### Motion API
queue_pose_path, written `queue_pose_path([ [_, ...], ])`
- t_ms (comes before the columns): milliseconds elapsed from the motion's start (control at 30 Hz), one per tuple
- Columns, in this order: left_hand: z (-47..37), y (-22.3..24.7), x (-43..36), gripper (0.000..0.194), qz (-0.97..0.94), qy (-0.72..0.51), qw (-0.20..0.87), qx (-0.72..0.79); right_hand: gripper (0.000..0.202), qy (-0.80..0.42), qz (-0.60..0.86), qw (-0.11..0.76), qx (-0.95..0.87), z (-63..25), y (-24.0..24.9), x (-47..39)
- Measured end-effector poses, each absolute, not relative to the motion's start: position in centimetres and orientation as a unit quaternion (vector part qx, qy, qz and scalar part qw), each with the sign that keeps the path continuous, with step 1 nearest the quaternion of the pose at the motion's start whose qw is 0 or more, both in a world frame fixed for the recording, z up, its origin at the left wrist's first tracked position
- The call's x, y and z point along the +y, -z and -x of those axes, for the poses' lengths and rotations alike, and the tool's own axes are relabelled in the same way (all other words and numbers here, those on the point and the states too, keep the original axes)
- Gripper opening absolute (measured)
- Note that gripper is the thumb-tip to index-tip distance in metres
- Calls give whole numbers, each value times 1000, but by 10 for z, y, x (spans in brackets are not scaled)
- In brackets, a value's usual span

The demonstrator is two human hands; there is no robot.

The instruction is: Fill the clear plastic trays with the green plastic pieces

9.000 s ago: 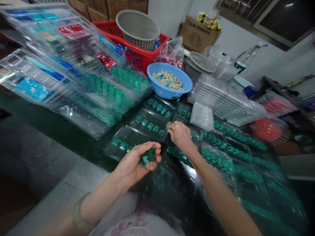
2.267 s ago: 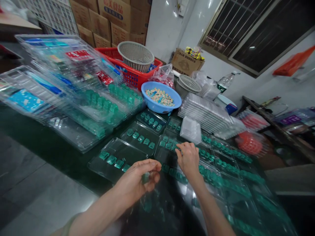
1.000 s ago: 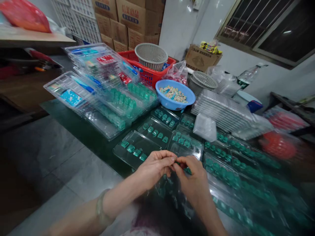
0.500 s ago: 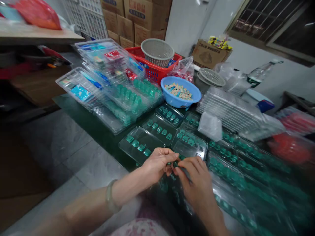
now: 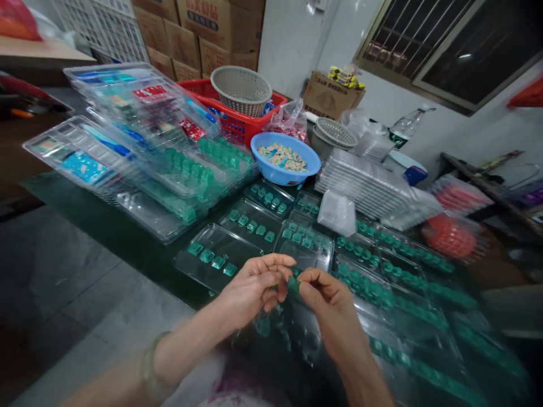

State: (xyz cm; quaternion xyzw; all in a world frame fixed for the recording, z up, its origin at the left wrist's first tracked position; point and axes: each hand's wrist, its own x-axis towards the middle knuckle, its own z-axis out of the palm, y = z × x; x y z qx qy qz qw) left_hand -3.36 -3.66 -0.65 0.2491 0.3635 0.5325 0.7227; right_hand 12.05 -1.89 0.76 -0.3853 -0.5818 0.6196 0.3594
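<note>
Over the front of the table, my two hands meet at a small translucent green plastic piece (image 5: 292, 284). Thumb and forefinger of my right hand (image 5: 333, 302) pinch it from the right. My left hand (image 5: 258, 285) has its fingers curled against the piece's left side, the forefinger stretched above it. The fingers partly hide its shape. Just beyond my hands lie clear plastic trays, among them a left tray (image 5: 182, 261) with a row of similar green pieces (image 5: 218, 262) and a middle tray (image 5: 305, 257) with more.
A blue basin (image 5: 316, 164) of small pale pieces stands behind the trays. Stacked clear cases (image 5: 46, 144) fill the left, beside a red basket (image 5: 241, 133) with a grey colander (image 5: 241, 90). To the right are stacked clear trays (image 5: 360, 183) and a bottle (image 5: 409, 124).
The view has swung to the right, so the table's things sit further left. My hands have drawn slightly apart, and the green piece between them shows more plainly.
</note>
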Motion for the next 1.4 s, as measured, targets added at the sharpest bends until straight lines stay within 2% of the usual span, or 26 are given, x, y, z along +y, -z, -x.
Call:
queue_pose_path([
  [233, 37, 5, -46, 15, -314, -496, 726, 357, 14, -657, 417, 383, -497, -118, -2, -17],
  [600, 20, 9, -39, 24, -315, -543, 688, 365, 21, -664, 405, 381, -500, -109, -1, -19],
  [700, 18, 10, -39, 30, -268, -542, 701, 378, 16, -577, 441, 400, -558, -112, 2, -20],
  [800, 17, 12, -38, 30, -221, -543, 712, 387, 28, -416, 449, 423, -668, -117, 4, -22],
  [900, 15, 12, -36, 27, -177, -526, 730, 398, 25, -308, 409, 393, -764, -121, 4, -26],
  [1033, 14, 9, -35, 28, -143, -511, 745, 404, 22, -250, 401, 359, -805, -127, 1, -27],
  [1233, 18, 4, -35, 18, -142, -491, 771, 379, 17, -98, 488, 376, -781, -156, 9, 28],
  [1400, 23, 13, -35, 14, -166, -535, 768, 309, 18, -72, 516, 298, -800, -164, 29, 79],
])
